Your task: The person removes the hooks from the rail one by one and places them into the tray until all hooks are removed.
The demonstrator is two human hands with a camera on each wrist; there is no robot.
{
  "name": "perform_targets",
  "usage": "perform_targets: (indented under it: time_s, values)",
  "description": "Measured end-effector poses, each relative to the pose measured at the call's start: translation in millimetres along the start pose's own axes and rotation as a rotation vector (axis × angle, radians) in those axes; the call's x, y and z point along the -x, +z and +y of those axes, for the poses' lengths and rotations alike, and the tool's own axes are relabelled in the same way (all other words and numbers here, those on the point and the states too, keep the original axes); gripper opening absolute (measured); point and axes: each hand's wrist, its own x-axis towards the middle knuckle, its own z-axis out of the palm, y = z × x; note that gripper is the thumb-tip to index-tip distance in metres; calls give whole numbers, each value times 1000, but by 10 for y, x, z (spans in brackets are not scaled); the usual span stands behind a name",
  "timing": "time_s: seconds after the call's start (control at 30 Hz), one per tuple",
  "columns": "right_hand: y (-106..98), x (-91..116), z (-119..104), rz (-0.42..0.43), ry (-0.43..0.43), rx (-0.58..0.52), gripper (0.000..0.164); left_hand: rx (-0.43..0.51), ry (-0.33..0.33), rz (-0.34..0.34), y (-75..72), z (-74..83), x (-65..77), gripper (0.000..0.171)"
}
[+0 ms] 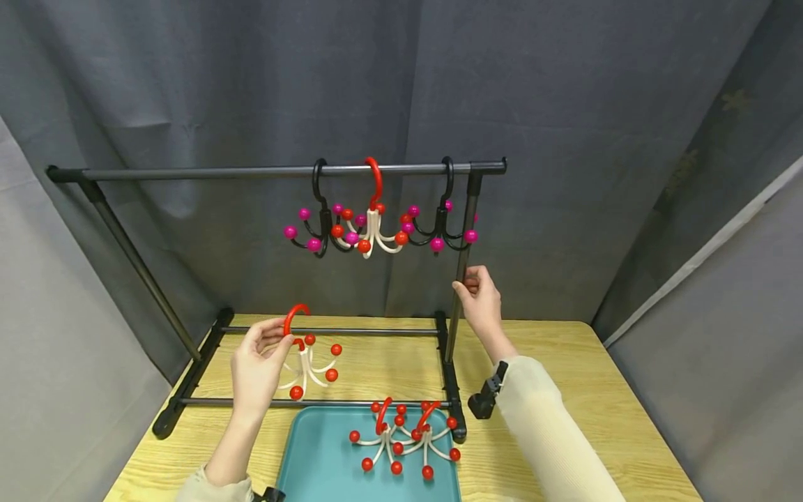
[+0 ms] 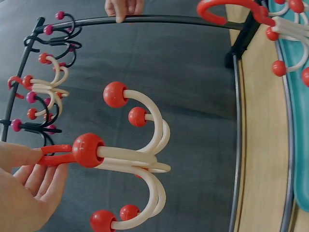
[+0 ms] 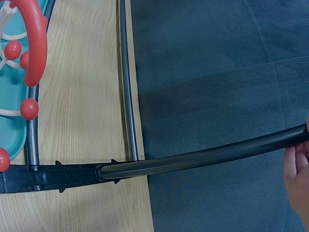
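My left hand (image 1: 258,359) pinches the red hook of a white multi-arm hanger (image 1: 305,364) with red ball tips, held upright in front of the black rack's lower bars. In the left wrist view the thumb and fingers close on that hanger's (image 2: 140,157) red hook. My right hand (image 1: 483,303) grips the right upright post (image 1: 462,272) of the rack about halfway up. On the top rail (image 1: 238,172) hang a black hanger (image 1: 325,226) with magenta balls, a white one (image 1: 373,226) with red balls, and another black one (image 1: 441,223) at the right end.
A teal tray (image 1: 320,453) lies at the front of the wooden table (image 1: 558,390). Two white hangers (image 1: 387,436) with red hooks rest in it, overlapping. The rack's black feet (image 1: 188,380) stand on the table, and a grey curtain (image 1: 251,84) hangs behind.
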Motion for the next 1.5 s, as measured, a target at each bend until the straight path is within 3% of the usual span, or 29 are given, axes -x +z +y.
perform_targets:
  time_s: [0.17, 0.43, 0.5, 0.87, 1.23, 1.5]
  values:
    - [3, 9, -7, -3, 4, -1, 30, 6, -18, -2, 35, -49, 93, 27]
    - [-14, 1, -13, 1, 4, 7, 30, -8, -105, -14, 118, -206, 283, 26]
    - [-17, 3, -11, -1, 4, 6, 31, -13, -128, -21, 140, -186, 343, 26]
    - [-14, 23, -18, -11, 6, 0, 32, -37, -214, -22, 251, -520, 586, 24]
    - [-43, 47, -6, 13, -44, -21, 31, -77, -283, -30, 316, -657, 774, 21]
    - [-33, 42, -13, -19, 7, -23, 33, -41, -314, -25, 346, -774, 918, 23]
